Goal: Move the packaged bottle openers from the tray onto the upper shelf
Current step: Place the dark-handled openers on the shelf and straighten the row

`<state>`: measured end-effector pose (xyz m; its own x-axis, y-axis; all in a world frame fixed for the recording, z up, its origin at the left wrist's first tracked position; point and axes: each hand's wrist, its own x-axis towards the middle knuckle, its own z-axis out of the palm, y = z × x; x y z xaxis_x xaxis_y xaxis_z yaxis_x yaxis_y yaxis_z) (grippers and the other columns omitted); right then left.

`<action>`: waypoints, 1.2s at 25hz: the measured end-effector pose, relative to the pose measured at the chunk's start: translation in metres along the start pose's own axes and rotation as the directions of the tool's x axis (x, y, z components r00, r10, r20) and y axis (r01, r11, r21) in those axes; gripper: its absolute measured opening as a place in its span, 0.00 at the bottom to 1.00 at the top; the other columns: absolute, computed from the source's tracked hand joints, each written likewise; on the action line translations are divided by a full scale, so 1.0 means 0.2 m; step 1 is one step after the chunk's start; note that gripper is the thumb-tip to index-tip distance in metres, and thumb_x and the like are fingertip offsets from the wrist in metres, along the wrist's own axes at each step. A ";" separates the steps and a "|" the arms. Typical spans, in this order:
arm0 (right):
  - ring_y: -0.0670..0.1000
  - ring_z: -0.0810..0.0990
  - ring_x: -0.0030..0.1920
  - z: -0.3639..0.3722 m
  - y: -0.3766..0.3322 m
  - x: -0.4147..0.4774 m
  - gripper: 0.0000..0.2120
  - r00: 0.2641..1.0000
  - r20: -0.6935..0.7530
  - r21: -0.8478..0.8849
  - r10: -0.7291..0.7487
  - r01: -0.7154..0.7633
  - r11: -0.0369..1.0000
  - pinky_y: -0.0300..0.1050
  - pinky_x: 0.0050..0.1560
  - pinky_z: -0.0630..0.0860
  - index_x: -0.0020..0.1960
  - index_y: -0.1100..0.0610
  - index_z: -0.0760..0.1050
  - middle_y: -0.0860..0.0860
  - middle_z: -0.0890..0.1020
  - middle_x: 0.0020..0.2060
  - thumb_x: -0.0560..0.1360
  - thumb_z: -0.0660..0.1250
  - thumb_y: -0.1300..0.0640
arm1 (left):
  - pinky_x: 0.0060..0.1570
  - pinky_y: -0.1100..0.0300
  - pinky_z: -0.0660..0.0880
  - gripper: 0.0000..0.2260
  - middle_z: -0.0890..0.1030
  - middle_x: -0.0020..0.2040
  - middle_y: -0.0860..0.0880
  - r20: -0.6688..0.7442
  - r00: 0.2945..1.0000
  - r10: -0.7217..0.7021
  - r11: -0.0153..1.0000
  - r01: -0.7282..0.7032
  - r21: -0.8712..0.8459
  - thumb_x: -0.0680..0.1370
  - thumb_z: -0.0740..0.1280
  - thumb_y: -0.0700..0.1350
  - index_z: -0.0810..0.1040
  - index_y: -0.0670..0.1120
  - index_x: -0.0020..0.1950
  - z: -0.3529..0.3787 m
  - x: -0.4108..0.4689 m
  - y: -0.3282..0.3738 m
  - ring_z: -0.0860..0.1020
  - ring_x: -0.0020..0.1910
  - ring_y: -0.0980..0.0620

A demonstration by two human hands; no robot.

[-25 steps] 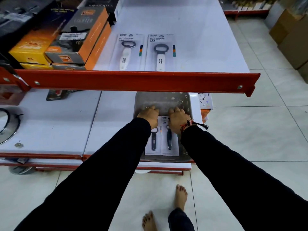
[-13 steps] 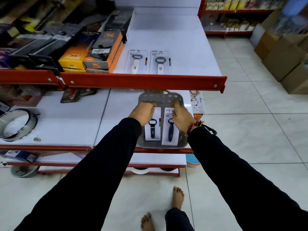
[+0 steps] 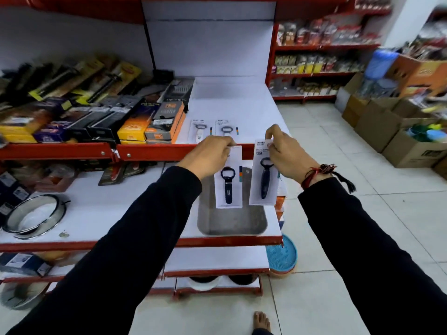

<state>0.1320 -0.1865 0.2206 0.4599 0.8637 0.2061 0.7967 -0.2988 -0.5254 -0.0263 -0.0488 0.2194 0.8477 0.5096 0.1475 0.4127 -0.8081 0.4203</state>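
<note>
You pinched top edges: left hand (image 3: pixel 210 153) held white carded black bottle opener (image 3: pixel 228 184), right hand (image 3: pixel 286 151) another (image 3: pixel 264 180); cards hung clear above grey tray (image 3: pixel 232 223), ready for red-edged upper shelf (image 3: pixel 242 110).

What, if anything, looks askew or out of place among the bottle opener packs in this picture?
Nothing is damaged. The right hand holds its dark opener pack slightly tilted; the left hand's pack hangs straight above the tray.
</note>
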 end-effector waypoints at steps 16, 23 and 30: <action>0.63 0.76 0.56 -0.36 0.22 0.91 0.20 0.988 0.056 -0.109 0.147 -0.141 0.984 0.45 0.49 0.64 0.67 0.65 0.63 0.67 0.76 0.60 0.76 0.54 0.67 | 0.57 0.61 0.70 0.16 0.79 0.67 0.43 0.120 0.987 -0.103 0.995 0.102 0.013 0.82 0.58 0.36 0.79 0.42 0.66 -0.26 1.04 0.13 0.77 0.64 0.44; 0.65 0.74 0.58 -0.16 0.37 0.98 0.17 0.955 0.185 -0.288 0.234 -0.175 0.941 0.53 0.62 0.71 0.65 0.63 0.71 0.63 0.73 0.62 0.77 0.56 0.61 | 0.55 0.61 0.72 0.17 0.80 0.65 0.45 0.268 0.949 -0.163 0.987 0.160 0.036 0.82 0.58 0.37 0.79 0.43 0.67 -0.08 1.08 0.01 0.78 0.55 0.48; 0.62 0.74 0.62 -0.10 0.39 0.94 0.17 0.953 0.146 -0.443 0.264 -0.176 0.879 0.59 0.65 0.70 0.60 0.51 0.78 0.56 0.76 0.59 0.76 0.57 0.52 | 0.69 0.52 0.67 0.16 0.79 0.67 0.49 0.164 0.980 -0.116 0.966 0.073 0.250 0.82 0.58 0.43 0.81 0.48 0.65 0.07 1.06 -0.04 0.74 0.68 0.46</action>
<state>0.2888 -0.0564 0.2354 0.5916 0.8038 -0.0625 0.7934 -0.5942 -0.1321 0.1542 0.0612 0.2349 0.8369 0.5450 -0.0510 0.5436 -0.8168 0.1931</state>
